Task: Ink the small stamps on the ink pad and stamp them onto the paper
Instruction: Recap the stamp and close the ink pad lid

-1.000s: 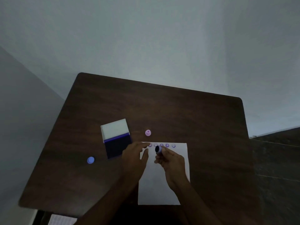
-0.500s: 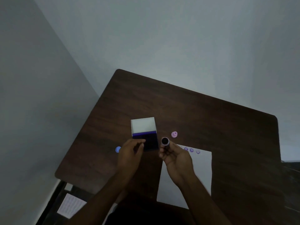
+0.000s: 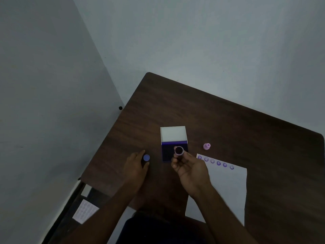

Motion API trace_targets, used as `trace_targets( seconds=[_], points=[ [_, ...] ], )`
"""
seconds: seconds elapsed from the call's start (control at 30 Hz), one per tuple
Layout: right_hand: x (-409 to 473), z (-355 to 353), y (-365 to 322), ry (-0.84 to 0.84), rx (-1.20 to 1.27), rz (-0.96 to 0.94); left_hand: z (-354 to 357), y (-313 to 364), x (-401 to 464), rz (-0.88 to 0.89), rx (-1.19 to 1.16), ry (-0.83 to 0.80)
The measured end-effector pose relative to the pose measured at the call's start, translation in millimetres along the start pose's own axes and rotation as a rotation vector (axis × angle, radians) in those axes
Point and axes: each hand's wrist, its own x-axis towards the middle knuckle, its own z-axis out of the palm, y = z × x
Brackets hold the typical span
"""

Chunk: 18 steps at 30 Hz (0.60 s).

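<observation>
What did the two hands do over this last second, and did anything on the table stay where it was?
The right hand carried the small stamp off the paper and holds it, inked face up, in front of the ink pad. The left hand left the paper's edge and reached left to the blue stamp, now touching it. The ink pad, pink stamp and row of smiley prints stayed put.

Dim, bluish light is washing everything flat; shadows are staying faint, wide-angle distortion is bending the table's (image 3: 228, 120) far edge.
</observation>
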Motion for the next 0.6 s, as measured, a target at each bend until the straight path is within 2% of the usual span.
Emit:
trace_targets(
  seconds=[0.43, 0.6],
  points=[
    [-3, 3, 12, 0.055, 0.017, -0.004, 15, -7, 6, 0.006, -0.022, -0.015],
    [-2, 3, 11, 0.072, 0.016, -0.005, 9, -2, 10, -0.008, -0.154, -0.026]
  ],
)
